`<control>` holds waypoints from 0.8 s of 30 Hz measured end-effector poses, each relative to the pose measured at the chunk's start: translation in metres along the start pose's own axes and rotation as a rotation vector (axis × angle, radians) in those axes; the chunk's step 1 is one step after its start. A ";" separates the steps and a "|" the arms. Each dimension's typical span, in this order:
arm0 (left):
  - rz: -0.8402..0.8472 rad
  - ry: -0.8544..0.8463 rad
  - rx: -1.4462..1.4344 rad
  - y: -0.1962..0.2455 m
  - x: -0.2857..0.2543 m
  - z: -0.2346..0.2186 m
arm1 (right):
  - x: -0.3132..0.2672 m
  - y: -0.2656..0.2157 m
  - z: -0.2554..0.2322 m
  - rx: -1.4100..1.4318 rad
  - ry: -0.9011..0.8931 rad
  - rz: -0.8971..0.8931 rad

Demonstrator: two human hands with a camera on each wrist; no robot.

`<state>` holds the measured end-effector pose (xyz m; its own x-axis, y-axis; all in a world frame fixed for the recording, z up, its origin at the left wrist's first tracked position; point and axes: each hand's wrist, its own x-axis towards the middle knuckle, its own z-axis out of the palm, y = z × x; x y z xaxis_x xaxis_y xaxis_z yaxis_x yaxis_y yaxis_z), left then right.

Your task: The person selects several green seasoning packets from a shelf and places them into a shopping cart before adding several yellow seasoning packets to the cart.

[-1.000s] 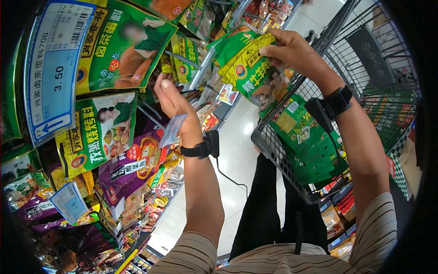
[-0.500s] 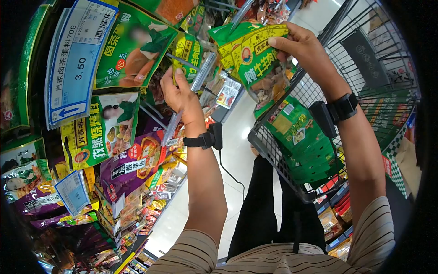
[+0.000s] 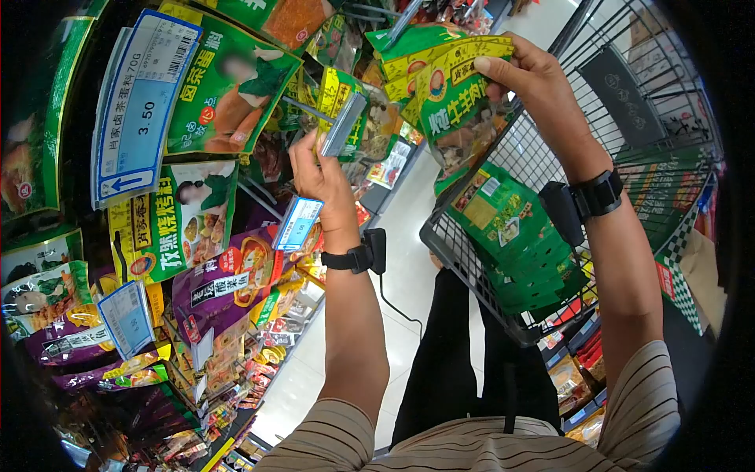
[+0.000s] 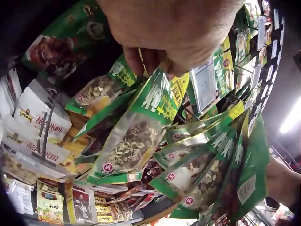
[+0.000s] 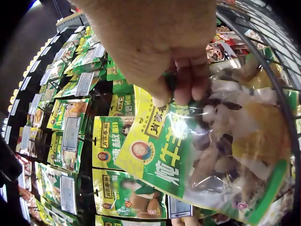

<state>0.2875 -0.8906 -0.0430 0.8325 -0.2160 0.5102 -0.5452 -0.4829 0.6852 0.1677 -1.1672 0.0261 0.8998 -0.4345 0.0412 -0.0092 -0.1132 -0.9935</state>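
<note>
While the right hand [image 3: 536, 88] clamps its fingers on fanned green seasoning packets [image 3: 460, 110], upper right, the left hand [image 3: 324, 185] pinches another packet [image 4: 134, 134], upper center.

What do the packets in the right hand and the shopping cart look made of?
Packets: probably glossy plastic film, with bright glare and what look like clear windows. Shopping cart: perhaps dark-coated metal wire, judging by its thin mesh; plastic is possible.
</note>
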 end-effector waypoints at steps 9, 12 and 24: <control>-0.111 -0.139 -0.137 -0.006 -0.003 -0.006 | 0.005 0.005 0.003 0.000 0.001 -0.002; 0.047 -0.087 -0.143 -0.007 0.000 0.007 | 0.009 0.008 0.004 -0.002 0.029 -0.032; -0.291 -0.222 -0.371 0.004 -0.009 -0.015 | 0.012 -0.003 0.005 -0.014 0.003 -0.074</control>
<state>0.2762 -0.8775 -0.0368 0.9337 -0.3119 0.1759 -0.2526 -0.2256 0.9409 0.1808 -1.1671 0.0286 0.8970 -0.4270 0.1146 0.0511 -0.1572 -0.9862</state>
